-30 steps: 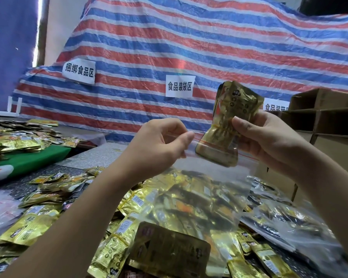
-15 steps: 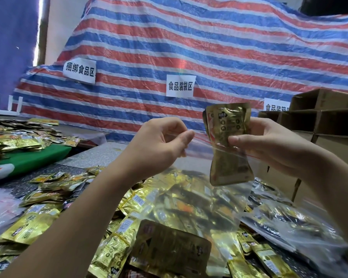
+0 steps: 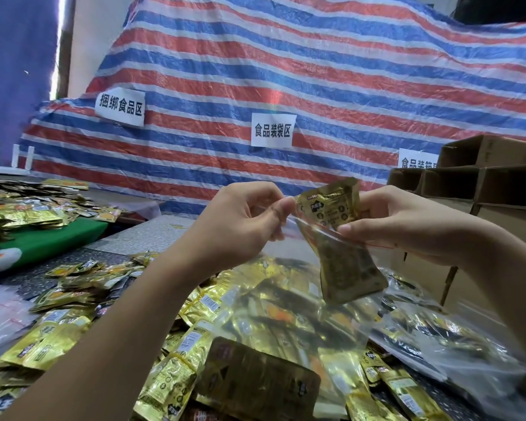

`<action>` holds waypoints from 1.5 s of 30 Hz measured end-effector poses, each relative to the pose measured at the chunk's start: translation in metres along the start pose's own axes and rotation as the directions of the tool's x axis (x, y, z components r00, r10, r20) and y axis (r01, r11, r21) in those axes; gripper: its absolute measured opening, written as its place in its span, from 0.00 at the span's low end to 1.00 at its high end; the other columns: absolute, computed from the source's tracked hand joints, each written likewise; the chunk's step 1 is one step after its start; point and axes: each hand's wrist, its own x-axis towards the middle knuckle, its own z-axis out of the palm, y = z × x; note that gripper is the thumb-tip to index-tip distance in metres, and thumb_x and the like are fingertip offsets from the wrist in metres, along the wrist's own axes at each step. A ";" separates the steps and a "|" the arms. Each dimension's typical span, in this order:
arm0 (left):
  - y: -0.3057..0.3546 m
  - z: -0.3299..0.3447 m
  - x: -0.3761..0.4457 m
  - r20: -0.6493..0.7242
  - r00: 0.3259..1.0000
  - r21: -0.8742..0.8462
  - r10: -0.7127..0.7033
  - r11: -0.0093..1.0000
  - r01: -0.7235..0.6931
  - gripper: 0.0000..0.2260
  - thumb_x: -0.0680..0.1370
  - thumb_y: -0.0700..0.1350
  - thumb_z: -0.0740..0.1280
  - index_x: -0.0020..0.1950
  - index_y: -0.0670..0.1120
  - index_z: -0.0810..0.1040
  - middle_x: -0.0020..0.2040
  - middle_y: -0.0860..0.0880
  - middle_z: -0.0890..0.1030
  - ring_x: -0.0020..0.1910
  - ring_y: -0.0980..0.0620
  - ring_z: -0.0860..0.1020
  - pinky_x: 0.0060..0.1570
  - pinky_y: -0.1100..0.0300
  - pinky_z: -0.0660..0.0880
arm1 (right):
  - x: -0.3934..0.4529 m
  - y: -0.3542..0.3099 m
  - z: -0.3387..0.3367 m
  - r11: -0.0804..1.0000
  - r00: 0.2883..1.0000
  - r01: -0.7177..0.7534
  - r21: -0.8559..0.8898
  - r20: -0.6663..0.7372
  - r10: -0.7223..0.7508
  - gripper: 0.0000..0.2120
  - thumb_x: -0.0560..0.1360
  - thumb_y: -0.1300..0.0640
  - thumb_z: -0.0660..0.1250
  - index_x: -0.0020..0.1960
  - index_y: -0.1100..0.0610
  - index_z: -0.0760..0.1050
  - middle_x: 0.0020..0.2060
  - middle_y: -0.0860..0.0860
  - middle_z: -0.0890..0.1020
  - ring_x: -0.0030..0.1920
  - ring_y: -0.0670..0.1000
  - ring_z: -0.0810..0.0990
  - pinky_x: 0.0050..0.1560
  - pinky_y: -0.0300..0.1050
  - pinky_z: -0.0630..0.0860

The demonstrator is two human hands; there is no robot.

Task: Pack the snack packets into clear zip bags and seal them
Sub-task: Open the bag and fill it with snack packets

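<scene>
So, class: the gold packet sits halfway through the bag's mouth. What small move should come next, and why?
Probably push the gold packet fully down. Its top still sticks out above the clear zip bag rim, between the left hand and right hand, so sealing is not yet possible.

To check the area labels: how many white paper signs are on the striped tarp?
3: left sign, middle sign, and right sign, partly hidden behind the cardboard boxes.
</scene>
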 end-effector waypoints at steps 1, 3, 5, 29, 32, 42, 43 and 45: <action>0.000 0.000 0.000 -0.001 1.000 0.005 0.002 1.000 -0.002 0.12 0.76 0.54 0.65 0.42 0.47 0.80 0.33 0.49 0.83 0.35 0.51 0.82 0.43 0.49 0.81 | 0.000 -0.002 0.000 1.000 1.000 0.003 -0.016 0.026 -0.003 0.05 0.74 0.57 0.73 0.44 0.49 0.87 0.43 0.47 0.87 0.46 0.43 0.85 0.45 0.32 0.77; -0.001 0.001 0.000 0.001 1.000 0.019 0.010 1.000 -0.010 0.09 0.78 0.52 0.66 0.41 0.49 0.80 0.33 0.50 0.83 0.35 0.53 0.82 0.41 0.54 0.81 | 0.001 -0.006 0.001 0.998 0.998 0.006 -0.056 0.068 -0.002 0.09 0.73 0.57 0.71 0.39 0.45 0.86 0.37 0.43 0.85 0.40 0.38 0.83 0.40 0.27 0.75; -0.001 0.002 -0.001 -0.004 1.000 0.026 0.017 1.000 -0.017 0.09 0.78 0.50 0.67 0.41 0.50 0.80 0.33 0.50 0.83 0.34 0.55 0.82 0.39 0.58 0.80 | 0.002 -0.008 0.000 0.995 0.996 0.003 -0.095 0.090 0.005 0.11 0.72 0.56 0.69 0.36 0.43 0.85 0.34 0.41 0.84 0.37 0.35 0.81 0.38 0.26 0.73; 0.001 0.004 -0.002 0.009 0.999 -0.134 -0.047 0.990 0.048 0.10 0.76 0.44 0.72 0.43 0.37 0.78 0.34 0.44 0.84 0.33 0.42 0.83 0.37 0.46 0.81 | 0.007 -0.018 -0.003 0.937 0.968 -0.104 -0.334 0.181 0.172 0.12 0.70 0.50 0.71 0.46 0.57 0.84 0.45 0.57 0.86 0.46 0.55 0.84 0.52 0.50 0.77; 0.001 0.007 -0.002 0.021 0.999 -0.087 -0.030 0.996 0.032 0.10 0.75 0.46 0.72 0.41 0.40 0.79 0.33 0.43 0.83 0.33 0.42 0.82 0.33 0.46 0.80 | 0.009 -0.022 0.006 0.915 0.948 -0.107 -0.388 0.237 0.211 0.11 0.71 0.46 0.72 0.46 0.53 0.85 0.42 0.52 0.86 0.42 0.49 0.83 0.46 0.40 0.77; 0.000 0.010 -0.001 -0.028 0.999 -0.018 0.029 0.999 -0.029 0.10 0.76 0.48 0.72 0.40 0.42 0.79 0.34 0.47 0.82 0.34 0.50 0.82 0.37 0.50 0.80 | 0.016 -0.024 0.018 0.831 0.968 -0.087 -0.550 0.148 0.200 0.11 0.69 0.39 0.73 0.39 0.46 0.84 0.32 0.46 0.83 0.31 0.42 0.74 0.33 0.37 0.69; 0.000 0.010 -0.001 -0.041 0.999 -0.029 0.033 0.999 -0.034 0.10 0.76 0.47 0.72 0.40 0.42 0.79 0.34 0.47 0.83 0.35 0.49 0.83 0.39 0.49 0.81 | 0.016 -0.023 0.017 0.825 0.979 -0.087 -0.558 0.107 0.176 0.13 0.70 0.40 0.73 0.38 0.49 0.84 0.31 0.46 0.82 0.30 0.41 0.72 0.32 0.36 0.67; 0.000 0.009 -0.001 -0.059 0.998 -0.053 0.034 0.998 -0.037 0.10 0.76 0.46 0.72 0.40 0.42 0.78 0.34 0.48 0.83 0.35 0.51 0.84 0.40 0.50 0.82 | 0.015 -0.022 0.017 0.818 0.991 -0.085 -0.570 0.037 0.128 0.14 0.71 0.41 0.73 0.37 0.51 0.83 0.29 0.45 0.81 0.27 0.40 0.70 0.29 0.34 0.65</action>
